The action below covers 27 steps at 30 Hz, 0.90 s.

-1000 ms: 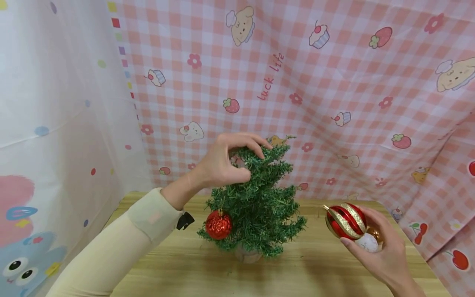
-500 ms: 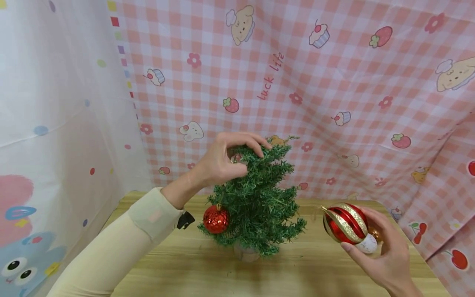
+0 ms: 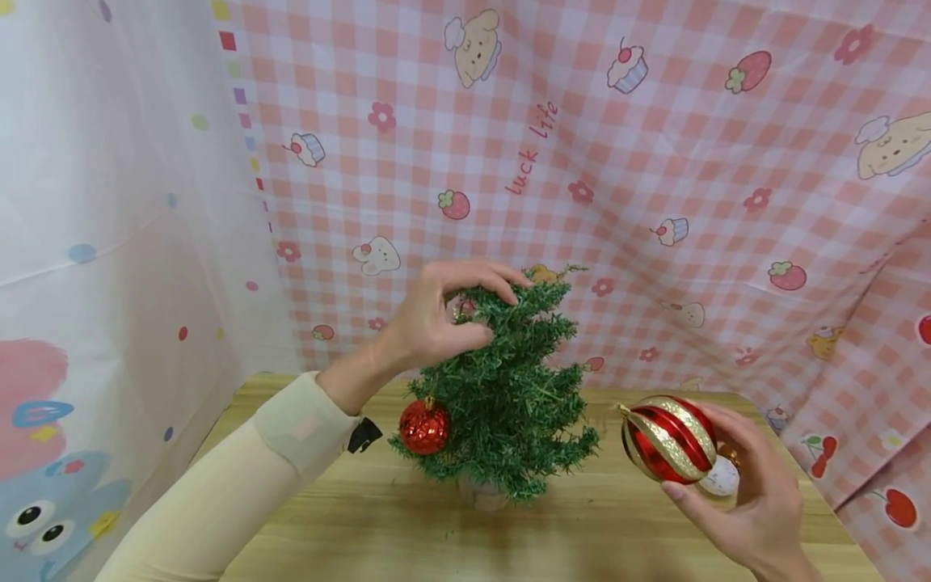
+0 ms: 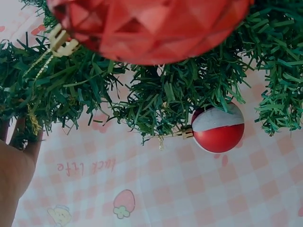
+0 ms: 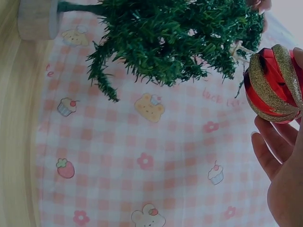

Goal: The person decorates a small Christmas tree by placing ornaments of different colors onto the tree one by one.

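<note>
A small green artificial Christmas tree [image 3: 509,396] stands on the table. My left hand [image 3: 444,315] holds its upper part, thumb in front and fingers curved over the top branches; the left wrist view shows part of this hand [image 4: 16,165] at its left edge. My right hand [image 3: 756,493] grips a red bauble with gold glitter stripes [image 3: 669,440], its cap toward the tree. In the right wrist view the striped bauble [image 5: 274,85] sits between thumb and fingers, apart from the branches. A shiny red bauble [image 3: 425,427] hangs low on the tree's left side.
A white bauble [image 3: 722,475] and a partly hidden gold bauble [image 3: 730,455] lie behind my right hand on the wooden table [image 3: 349,525]. The left wrist view shows a red and white bauble [image 4: 218,130] among the branches. Pink checked cloth [image 3: 655,162] hangs behind.
My right hand has brought the striped bauble slightly left, closer to the tree. The hanging red bauble has shifted a little up and left. My left hand stays at the treetop.
</note>
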Motion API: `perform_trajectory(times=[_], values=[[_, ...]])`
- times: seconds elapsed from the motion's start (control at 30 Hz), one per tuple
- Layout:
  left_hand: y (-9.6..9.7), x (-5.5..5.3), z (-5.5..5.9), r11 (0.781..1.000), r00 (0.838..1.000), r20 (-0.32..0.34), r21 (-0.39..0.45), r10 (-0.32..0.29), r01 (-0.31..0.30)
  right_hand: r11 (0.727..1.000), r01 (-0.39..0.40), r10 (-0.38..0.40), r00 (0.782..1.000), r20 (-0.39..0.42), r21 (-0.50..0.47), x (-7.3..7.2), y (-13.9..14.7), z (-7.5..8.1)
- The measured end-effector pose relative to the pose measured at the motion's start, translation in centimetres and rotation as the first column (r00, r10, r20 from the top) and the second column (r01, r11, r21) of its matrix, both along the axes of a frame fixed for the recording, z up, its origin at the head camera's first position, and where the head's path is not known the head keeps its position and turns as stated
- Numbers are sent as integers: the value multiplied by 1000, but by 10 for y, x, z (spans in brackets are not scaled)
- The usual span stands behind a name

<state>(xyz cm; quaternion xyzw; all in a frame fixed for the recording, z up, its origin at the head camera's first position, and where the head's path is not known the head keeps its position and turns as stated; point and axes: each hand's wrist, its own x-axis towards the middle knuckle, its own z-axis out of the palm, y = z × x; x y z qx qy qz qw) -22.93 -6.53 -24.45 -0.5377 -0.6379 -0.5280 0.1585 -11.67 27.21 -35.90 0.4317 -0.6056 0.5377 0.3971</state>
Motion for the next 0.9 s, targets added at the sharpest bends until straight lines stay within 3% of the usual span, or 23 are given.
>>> perform_trajectory(times=[0.2,0.3,0.43,0.63,0.9], values=[[0,4,-1,998,994,-85,17,67,-65,1000,-22,22,1000,-17,-22,-1,-6,5],[-1,7,0,994,979,-178,54,101,-93,999,-38,37,999,-22,-29,-1,-9,7],[-4,14,3,987,940,-311,121,139,-106,998,-47,47,999,-20,-33,0,-10,8],[-8,32,4,977,891,-411,161,194,-139,997,-50,49,998,-28,-52,2,-17,13],[0,55,-5,959,781,-559,199,280,-202,985,-125,113,988,-107,-117,5,-38,26]])
